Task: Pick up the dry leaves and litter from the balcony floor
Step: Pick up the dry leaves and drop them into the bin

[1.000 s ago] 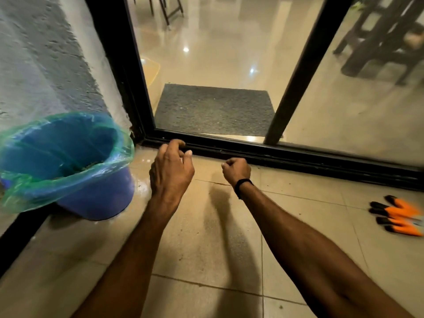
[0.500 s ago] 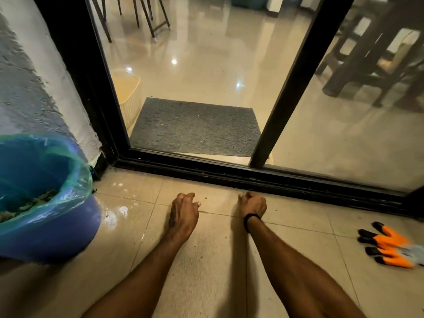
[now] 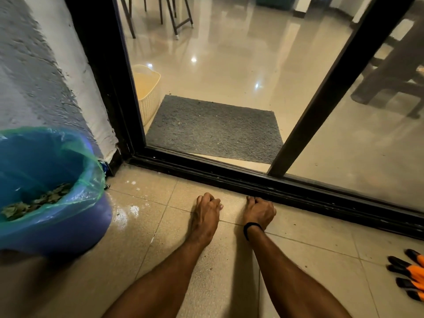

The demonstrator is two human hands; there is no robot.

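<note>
Head camera looks down on the tiled balcony floor (image 3: 309, 260), where you are reaching forward with both bare arms. Along its far edge runs the black door track (image 3: 298, 191), and behind the glass a grey doormat (image 3: 213, 127) lies on the shiny inside floor. At the left stands the blue bucket (image 3: 68, 230), lined with a green plastic bag (image 3: 91, 180); it is near the wall corner and well apart from your hands. Your left hand (image 3: 205, 214) rests on the tiles with the grip drawn together, fingertips bunched at the floor. Your right hand (image 3: 260, 212) is just beside the track, the grip closed like a fist. If anything is inside either grip, I cannot tell. Orange and black gloves (image 3: 410, 276) lie on the floor at the right edge. The dry leaves (image 3: 39, 200) lie inside the bucket.
</note>
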